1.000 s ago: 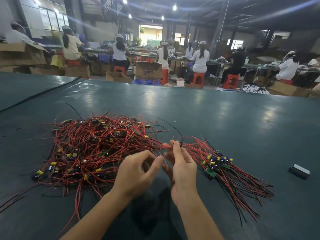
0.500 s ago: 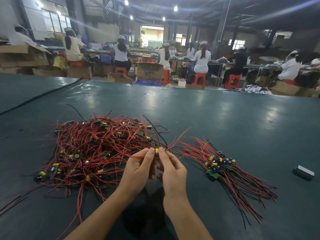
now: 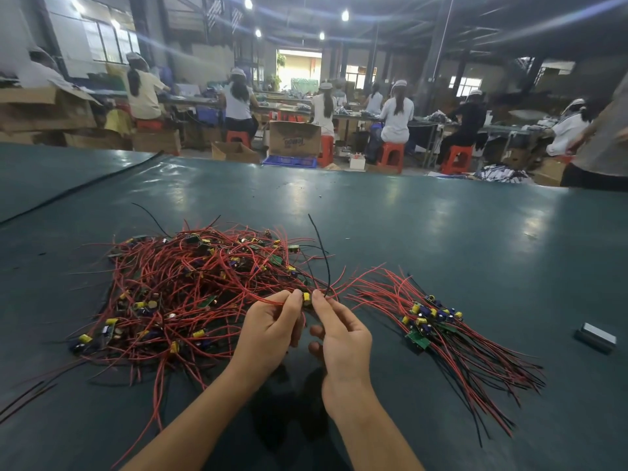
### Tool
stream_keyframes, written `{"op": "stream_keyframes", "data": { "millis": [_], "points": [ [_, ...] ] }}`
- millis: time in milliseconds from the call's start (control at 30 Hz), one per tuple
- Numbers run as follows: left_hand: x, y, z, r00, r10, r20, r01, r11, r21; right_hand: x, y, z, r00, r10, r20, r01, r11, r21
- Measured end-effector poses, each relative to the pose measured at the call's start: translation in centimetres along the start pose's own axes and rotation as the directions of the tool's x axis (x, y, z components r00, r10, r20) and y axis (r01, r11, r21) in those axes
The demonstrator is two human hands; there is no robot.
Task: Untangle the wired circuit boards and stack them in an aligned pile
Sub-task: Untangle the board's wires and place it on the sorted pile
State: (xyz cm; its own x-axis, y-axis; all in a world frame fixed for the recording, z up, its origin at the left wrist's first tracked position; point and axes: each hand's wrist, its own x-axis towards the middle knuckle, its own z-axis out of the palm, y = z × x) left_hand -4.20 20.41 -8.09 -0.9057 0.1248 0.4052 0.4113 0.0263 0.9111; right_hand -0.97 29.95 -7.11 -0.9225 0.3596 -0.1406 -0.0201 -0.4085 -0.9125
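now my left hand point(image 3: 272, 326) and right hand point(image 3: 339, 329) pinch one wired board point(image 3: 307, 298) beside the tangled heap point(image 3: 190, 287); its black wire point(image 3: 321, 256) points up, and the sorted pile point(image 3: 431, 321) fans right.

Cardboard box point(image 3: 294, 139), upper middle of the frame: bore dark print, too blurred to read.
Other readable text: none was seen.

A small dark block point(image 3: 595, 337) lies on the green table point(image 3: 441, 239).

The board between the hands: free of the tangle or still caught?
Still caught. The board, pinched by left hand and right hand, trails red wires back into the tangle.
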Motion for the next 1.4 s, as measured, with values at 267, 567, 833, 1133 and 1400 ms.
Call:
{"op": "stream_keyframes", "data": {
  "millis": [267, 567, 833, 1133, 1400],
  "points": [
    [-0.1, -0.1, 0.0, 0.999, -0.045, 0.007, 0.045, 0.999, -0.017, 0.1, 0.0, 0.1, 0.997, 0.051, -0.057, -0.049, 0.998, 0.035],
    [-0.4, 0.1, 0.2, 0.999, -0.048, 0.025, 0.046, 0.998, 0.043, -0.2, -0.3, 0.1, 0.997, -0.014, -0.072, 0.012, 1.0, -0.026],
    [-0.5, 0.8, 0.5, 0.971, -0.237, 0.035, 0.239, 0.964, -0.12, -0.3, -0.5, 0.0, 0.998, -0.011, -0.06, 0.01, 1.0, -0.026],
    [-0.4, 0.9, 0.9, 0.941, -0.339, -0.018, 0.327, 0.918, -0.223, -0.9, -0.3, 0.5, 0.999, -0.027, -0.018, 0.026, 0.999, -0.042],
    [-0.4, 1.5, 1.2, 0.956, -0.279, -0.095, 0.247, 0.934, -0.259, 0.5, -1.1, 0.2, 0.988, 0.063, -0.139, -0.056, 0.997, 0.054]
  ]
}}
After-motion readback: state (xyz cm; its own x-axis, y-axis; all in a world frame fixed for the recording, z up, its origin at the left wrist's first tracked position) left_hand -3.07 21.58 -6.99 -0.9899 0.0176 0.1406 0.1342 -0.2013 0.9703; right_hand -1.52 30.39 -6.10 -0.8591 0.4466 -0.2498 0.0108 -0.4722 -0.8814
